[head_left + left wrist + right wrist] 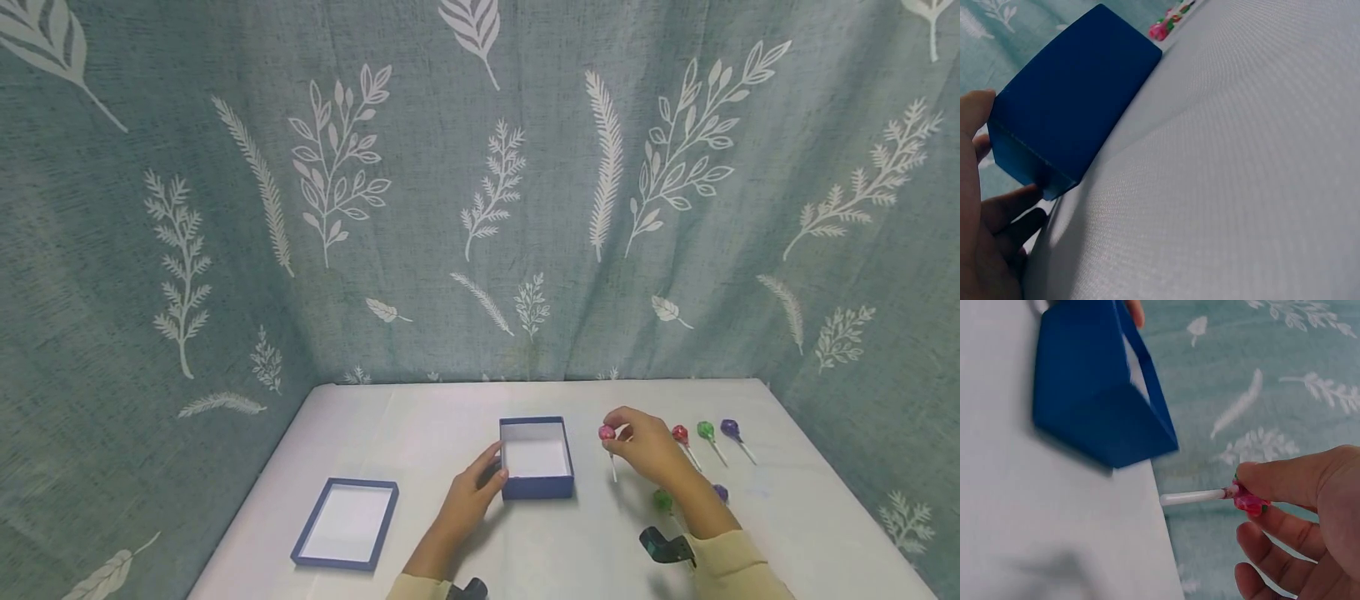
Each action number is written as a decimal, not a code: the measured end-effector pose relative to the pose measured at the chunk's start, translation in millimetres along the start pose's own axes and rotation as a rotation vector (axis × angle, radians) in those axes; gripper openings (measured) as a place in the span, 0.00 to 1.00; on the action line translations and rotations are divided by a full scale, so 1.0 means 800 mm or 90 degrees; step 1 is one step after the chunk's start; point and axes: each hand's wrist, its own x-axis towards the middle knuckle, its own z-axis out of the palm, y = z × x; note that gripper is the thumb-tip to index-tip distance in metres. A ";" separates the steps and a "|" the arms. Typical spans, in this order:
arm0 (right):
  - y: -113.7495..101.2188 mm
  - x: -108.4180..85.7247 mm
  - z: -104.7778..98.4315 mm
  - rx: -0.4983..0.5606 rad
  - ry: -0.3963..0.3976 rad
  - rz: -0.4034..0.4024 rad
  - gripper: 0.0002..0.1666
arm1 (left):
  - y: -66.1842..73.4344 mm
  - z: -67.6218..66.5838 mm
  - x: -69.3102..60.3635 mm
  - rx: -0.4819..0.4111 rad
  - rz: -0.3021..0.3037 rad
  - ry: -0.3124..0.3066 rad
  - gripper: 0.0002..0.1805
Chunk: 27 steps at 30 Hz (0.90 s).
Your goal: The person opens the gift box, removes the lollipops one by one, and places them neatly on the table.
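A blue box [537, 487] with a white inside stands on the table, its top uncovered. My left hand [474, 493] touches the box's left side, thumb near the front corner and fingers along the wall. In the left wrist view, the fingers [1013, 209] reach the end of the box [1075, 94] low down. Right of the box, my right hand [647, 446] pinches a pink lollipop [607, 432] by its candy head, between thumb and fingers. Its white stick [1194, 497] points down in the head view, clear of the box.
A blue-edged lid [345, 523] lies inside-up at the left. Red [680, 434], green [706, 430] and purple [731, 429] lollipops lie at the back right. Another green lollipop [662, 500] and a purple one [721, 492] are partly hidden by the right forearm. A patterned curtain [555, 208] surrounds the table.
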 end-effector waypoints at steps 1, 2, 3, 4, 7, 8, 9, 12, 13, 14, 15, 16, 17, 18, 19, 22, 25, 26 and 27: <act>0.005 -0.003 -0.003 -0.003 -0.003 0.004 0.15 | 0.000 0.000 0.000 0.001 0.000 0.000 0.29; 0.009 -0.006 -0.006 -0.006 -0.007 0.008 0.15 | -0.001 0.001 0.000 0.003 0.000 -0.001 0.29; 0.013 -0.009 -0.009 -0.008 -0.011 0.012 0.16 | -0.001 0.001 0.000 0.004 0.003 0.000 0.29; 0.017 -0.012 -0.013 -0.015 -0.014 0.017 0.16 | -0.001 0.001 0.000 0.007 0.005 0.000 0.29; 0.028 -0.019 -0.023 -0.029 -0.023 0.027 0.18 | -0.001 0.000 -0.001 0.012 0.011 0.003 0.30; 0.032 -0.022 -0.025 -0.035 -0.024 0.033 0.19 | -0.001 0.000 -0.001 0.012 0.011 0.003 0.31; 0.035 -0.024 -0.028 -0.039 -0.025 0.034 0.19 | -0.001 0.000 -0.001 0.012 0.012 0.003 0.31; 0.045 -0.030 -0.037 -0.046 -0.021 0.040 0.20 | -0.001 0.000 -0.001 0.014 0.010 0.003 0.30; 0.048 -0.032 -0.040 -0.049 -0.021 0.040 0.20 | -0.001 0.000 -0.001 0.014 0.007 0.002 0.30; 0.052 -0.034 -0.043 -0.049 -0.019 0.041 0.20 | -0.001 0.000 -0.001 0.013 0.006 0.001 0.30; 0.056 -0.036 -0.045 -0.048 -0.019 0.045 0.21 | 0.000 0.000 -0.001 0.013 0.005 0.001 0.30; 0.060 -0.038 -0.048 -0.049 -0.018 0.049 0.21 | 0.000 0.000 -0.001 0.013 0.002 0.001 0.30; 0.064 -0.040 -0.050 -0.047 -0.016 0.056 0.21 | 0.000 0.000 -0.001 0.011 0.003 0.000 0.29; 0.068 -0.042 -0.051 -0.047 -0.014 0.062 0.21 | 0.000 0.000 0.000 0.009 0.001 -0.001 0.29; 0.072 -0.044 -0.054 -0.046 -0.013 0.067 0.21 | 0.000 0.000 0.000 0.005 -0.001 -0.001 0.29; 0.083 -0.051 -0.059 -0.044 -0.007 0.080 0.22 | 0.000 -0.001 0.000 -0.002 -0.003 -0.001 0.29; 0.092 -0.059 -0.066 -0.038 -0.010 0.085 0.24 | 0.002 -0.001 -0.001 -0.003 -0.004 0.000 0.29; 0.096 -0.061 -0.068 -0.039 -0.009 0.084 0.23 | 0.002 0.000 -0.001 -0.003 -0.005 0.000 0.29; 0.100 -0.064 -0.070 -0.042 -0.009 0.082 0.23 | 0.002 0.000 -0.001 -0.003 -0.006 -0.001 0.29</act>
